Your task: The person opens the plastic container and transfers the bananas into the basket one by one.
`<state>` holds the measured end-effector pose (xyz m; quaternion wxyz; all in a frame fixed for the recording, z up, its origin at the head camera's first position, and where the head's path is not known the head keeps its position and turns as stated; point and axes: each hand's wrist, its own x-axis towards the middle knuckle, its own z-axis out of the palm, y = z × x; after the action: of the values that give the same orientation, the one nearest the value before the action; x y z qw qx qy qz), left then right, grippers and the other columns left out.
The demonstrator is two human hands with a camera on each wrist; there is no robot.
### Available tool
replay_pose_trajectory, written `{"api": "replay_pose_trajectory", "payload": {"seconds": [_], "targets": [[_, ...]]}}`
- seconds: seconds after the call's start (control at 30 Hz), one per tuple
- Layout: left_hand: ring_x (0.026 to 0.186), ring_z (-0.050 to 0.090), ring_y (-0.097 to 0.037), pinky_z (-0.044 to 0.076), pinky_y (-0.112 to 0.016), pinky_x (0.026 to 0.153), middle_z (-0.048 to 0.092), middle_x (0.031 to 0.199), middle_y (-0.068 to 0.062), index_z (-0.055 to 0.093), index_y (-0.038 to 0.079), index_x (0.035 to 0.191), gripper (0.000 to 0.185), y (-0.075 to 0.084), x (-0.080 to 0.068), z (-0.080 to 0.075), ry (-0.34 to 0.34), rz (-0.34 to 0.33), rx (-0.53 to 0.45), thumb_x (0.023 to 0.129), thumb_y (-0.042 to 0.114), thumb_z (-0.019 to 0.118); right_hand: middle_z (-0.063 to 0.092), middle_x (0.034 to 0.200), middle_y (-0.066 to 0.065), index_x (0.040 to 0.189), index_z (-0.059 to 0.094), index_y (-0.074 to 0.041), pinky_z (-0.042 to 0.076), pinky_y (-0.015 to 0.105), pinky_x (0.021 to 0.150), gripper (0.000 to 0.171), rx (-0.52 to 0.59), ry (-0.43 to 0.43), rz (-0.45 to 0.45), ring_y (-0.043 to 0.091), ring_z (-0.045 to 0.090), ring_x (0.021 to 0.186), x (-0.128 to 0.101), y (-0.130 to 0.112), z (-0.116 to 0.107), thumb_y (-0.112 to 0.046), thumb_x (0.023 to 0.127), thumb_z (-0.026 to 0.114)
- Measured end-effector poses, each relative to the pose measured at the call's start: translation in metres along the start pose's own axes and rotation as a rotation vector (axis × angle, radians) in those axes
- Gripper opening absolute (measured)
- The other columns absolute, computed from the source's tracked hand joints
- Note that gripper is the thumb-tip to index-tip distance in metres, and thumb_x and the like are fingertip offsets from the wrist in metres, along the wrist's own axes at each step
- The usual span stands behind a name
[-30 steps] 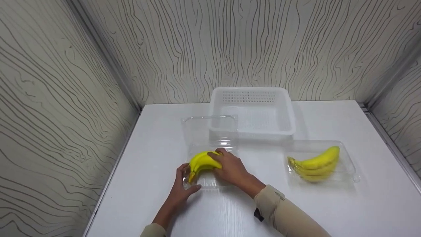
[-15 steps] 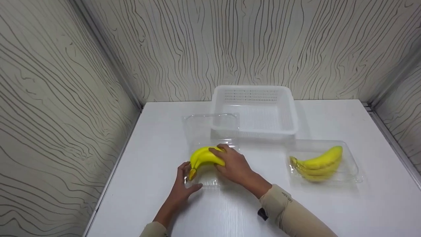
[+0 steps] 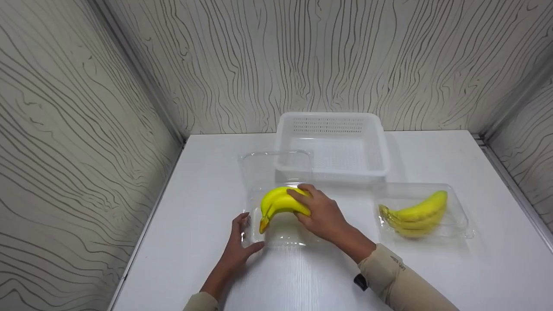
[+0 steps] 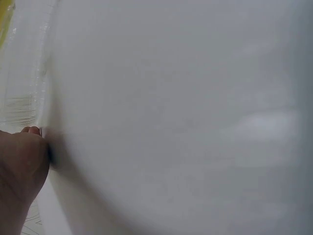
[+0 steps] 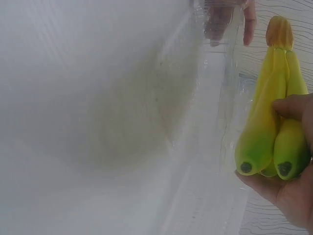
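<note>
My right hand [image 3: 325, 214] grips a bunch of yellow bananas [image 3: 280, 203] by its greenish tip end, stem end pointing left and toward me. In the right wrist view, the bananas [image 5: 274, 107] show dark tips between thumb and fingers. The bunch hangs over a clear plastic clamshell box [image 3: 285, 244], whose lid [image 3: 263, 168] stands raised at the back. With my left hand [image 3: 236, 250] I hold the box's near left corner, fingers along its left side and thumb by its front edge. The left wrist view shows only part of that hand [image 4: 22, 161].
On the right lies a closed clear clamshell box [image 3: 458, 211] with another banana bunch [image 3: 417, 216] inside. A white plastic basket [image 3: 380, 151] stands at the back behind the raised lid. Patterned panels [image 3: 276, 65] wall the white table [image 3: 181, 216] at the back and sides.
The right hand has moved right and slightly away from me with the bananas, raising them over the open box and off its left end. My left hand stays at the box's corner.
</note>
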<state>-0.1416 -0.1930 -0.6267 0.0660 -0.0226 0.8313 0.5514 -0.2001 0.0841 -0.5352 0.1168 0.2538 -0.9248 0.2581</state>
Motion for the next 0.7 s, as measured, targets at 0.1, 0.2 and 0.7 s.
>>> {"api": "replay_pose_trajectory", "payload": {"seconds": [0.1, 0.2, 0.7], "targets": [[0.166, 0.021, -0.043, 0.02, -0.07, 0.131, 0.021, 0.179, -0.015, 0.023, 0.029, 0.162, 0.1, 0.0, -0.001, 0.0, 0.002, -0.002, 0.001, 0.085, 0.034, 0.087, 0.063, 0.146, 0.006, 0.147, 0.064, -0.033, 0.063, 0.046, 0.088, 0.059, -0.003, 0.024, 0.002, 0.025, 0.072, 0.113, -0.003, 0.006, -0.005, -0.024, 0.092, 0.083], [0.167, 0.021, -0.043, 0.021, -0.07, 0.132, 0.021, 0.179, -0.015, 0.022, 0.029, 0.162, 0.1, 0.0, -0.002, 0.001, 0.003, -0.01, 0.002, 0.086, 0.034, 0.086, 0.064, 0.145, 0.007, 0.146, 0.065, -0.032, 0.062, 0.042, 0.083, 0.059, -0.001, 0.048, 0.013, 0.023, 0.071, 0.106, -0.006, 0.012, -0.009, -0.025, 0.091, 0.083], [0.168, 0.013, -0.044, 0.016, -0.07, 0.132, 0.017, 0.181, -0.014, 0.019, 0.023, 0.168, 0.105, -0.001, 0.001, -0.002, 0.051, 0.01, -0.041, 0.088, 0.034, 0.085, 0.063, 0.144, 0.011, 0.147, 0.065, -0.028, 0.057, 0.04, 0.078, 0.058, 0.013, 0.135, 0.129, 0.025, 0.064, 0.092, -0.01, 0.045, -0.05, -0.023, 0.092, 0.084]]}}
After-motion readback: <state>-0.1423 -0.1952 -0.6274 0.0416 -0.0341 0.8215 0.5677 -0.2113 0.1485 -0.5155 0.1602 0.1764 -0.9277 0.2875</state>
